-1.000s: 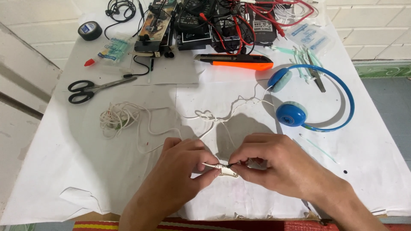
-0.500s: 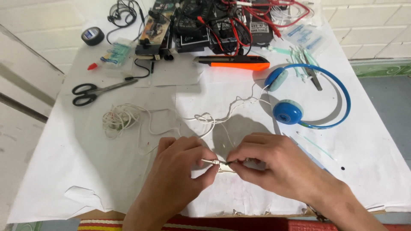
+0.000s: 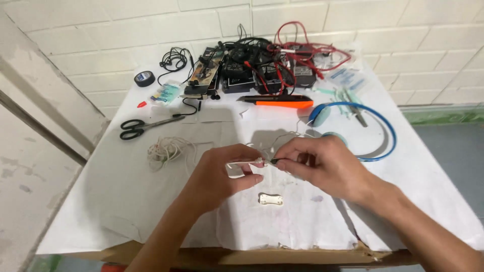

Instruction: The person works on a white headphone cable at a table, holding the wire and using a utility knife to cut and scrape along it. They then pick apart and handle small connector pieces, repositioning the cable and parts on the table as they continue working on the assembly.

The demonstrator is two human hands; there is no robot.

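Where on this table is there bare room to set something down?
Bare cloth lies along the near edge left of the left hand, below the wire coil and scissors, and at the near right below the blue headphones. The back, by the circuit boards and red leads, is crowded. A small white piece lies under the right hand.

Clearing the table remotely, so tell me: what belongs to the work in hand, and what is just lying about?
In hand: left hand, right hand, thin white wire, small white piece just below.

Lying about: scissors, blue headphones, tape roll, orange tool, wire coil.
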